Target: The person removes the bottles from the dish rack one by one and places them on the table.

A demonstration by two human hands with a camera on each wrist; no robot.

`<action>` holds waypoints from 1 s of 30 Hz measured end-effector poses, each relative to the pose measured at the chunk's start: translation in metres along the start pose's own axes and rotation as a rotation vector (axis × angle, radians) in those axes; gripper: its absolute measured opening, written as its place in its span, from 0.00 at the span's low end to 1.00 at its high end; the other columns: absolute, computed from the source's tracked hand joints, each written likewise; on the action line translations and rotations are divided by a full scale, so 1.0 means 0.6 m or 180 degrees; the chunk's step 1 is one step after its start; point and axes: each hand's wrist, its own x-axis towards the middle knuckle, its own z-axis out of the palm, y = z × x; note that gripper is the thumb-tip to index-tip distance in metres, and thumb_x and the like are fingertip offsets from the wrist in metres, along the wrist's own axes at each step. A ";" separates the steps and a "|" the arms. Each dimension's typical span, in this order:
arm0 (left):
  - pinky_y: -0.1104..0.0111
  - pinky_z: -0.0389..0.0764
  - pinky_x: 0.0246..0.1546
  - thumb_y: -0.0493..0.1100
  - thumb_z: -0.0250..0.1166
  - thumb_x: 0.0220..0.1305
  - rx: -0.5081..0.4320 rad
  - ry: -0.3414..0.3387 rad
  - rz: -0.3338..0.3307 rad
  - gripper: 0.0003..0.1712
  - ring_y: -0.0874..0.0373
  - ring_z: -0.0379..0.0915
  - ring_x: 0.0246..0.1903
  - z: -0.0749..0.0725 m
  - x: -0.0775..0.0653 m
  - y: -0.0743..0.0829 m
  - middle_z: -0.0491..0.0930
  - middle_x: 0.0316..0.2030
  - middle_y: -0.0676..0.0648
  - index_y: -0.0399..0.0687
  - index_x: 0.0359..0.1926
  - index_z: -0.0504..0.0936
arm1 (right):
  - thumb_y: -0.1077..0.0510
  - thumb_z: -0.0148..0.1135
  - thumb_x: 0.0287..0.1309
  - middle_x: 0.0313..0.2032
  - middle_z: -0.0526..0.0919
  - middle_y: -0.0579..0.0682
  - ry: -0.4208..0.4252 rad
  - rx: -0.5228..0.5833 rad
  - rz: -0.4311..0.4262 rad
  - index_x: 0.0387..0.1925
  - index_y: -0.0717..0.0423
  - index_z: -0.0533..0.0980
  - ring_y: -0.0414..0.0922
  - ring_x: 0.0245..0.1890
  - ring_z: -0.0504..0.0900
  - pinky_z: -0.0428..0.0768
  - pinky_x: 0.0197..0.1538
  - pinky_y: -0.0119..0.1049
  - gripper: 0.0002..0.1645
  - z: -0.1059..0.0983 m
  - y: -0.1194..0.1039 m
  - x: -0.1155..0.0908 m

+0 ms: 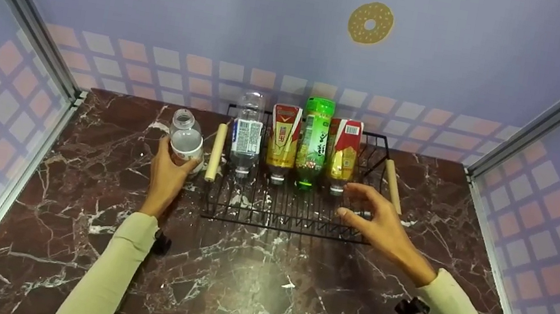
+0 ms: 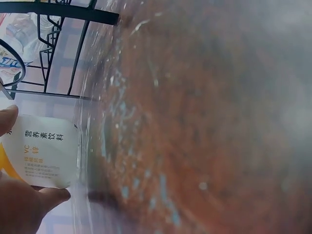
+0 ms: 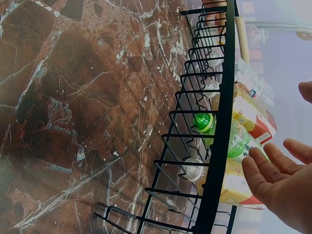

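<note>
Left of the rack, my left hand (image 1: 169, 170) grips a clear plastic bottle (image 1: 186, 137) with a whitish label (image 2: 44, 151) around its lower part; the left wrist view shows finger and thumb on the label. My right hand (image 1: 377, 224) is at the rack's right side, fingers spread and apart from the thumb, holding nothing. Nearest to it is a red-and-yellow labelled bottle (image 1: 345, 148), its cap toward me. A green bottle (image 1: 314, 140), another red-and-yellow bottle (image 1: 284, 138) and a clear bottle with a white-and-blue label (image 1: 247, 137) lie beside it in the black wire rack (image 1: 285, 230).
Pale wooden handles (image 1: 216, 152) are fixed to the rack's left and right sides. The rack stands on a dark red marbled countertop (image 1: 245, 299), close to the purple back wall (image 1: 280, 20). Side walls (image 1: 555, 243) rise at both ends.
</note>
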 end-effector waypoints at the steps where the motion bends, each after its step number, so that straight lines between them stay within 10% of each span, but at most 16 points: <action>1: 0.46 0.70 0.78 0.38 0.80 0.65 0.0032 -0.0031 -0.0011 0.48 0.35 0.75 0.70 -0.002 0.000 0.000 0.79 0.68 0.29 0.36 0.80 0.65 | 0.56 0.75 0.71 0.68 0.81 0.64 0.0005 0.0014 0.0003 0.73 0.65 0.74 0.56 0.66 0.82 0.80 0.72 0.59 0.35 0.000 0.000 0.001; 10: 0.45 0.64 0.82 0.38 0.79 0.69 0.0000 -0.0348 0.0010 0.59 0.33 0.64 0.78 -0.023 -0.015 0.009 0.64 0.79 0.28 0.34 0.87 0.50 | 0.57 0.75 0.71 0.73 0.77 0.65 0.0044 0.0152 0.0060 0.76 0.66 0.72 0.64 0.73 0.76 0.74 0.77 0.61 0.38 -0.004 0.011 0.005; 30: 0.39 0.61 0.82 0.40 0.78 0.69 0.0244 -0.0482 0.0125 0.52 0.29 0.58 0.79 -0.061 -0.067 0.045 0.62 0.78 0.24 0.28 0.83 0.58 | 0.55 0.74 0.73 0.83 0.63 0.60 0.0066 0.0237 0.0081 0.81 0.64 0.66 0.60 0.79 0.69 0.74 0.78 0.56 0.44 -0.012 0.021 0.001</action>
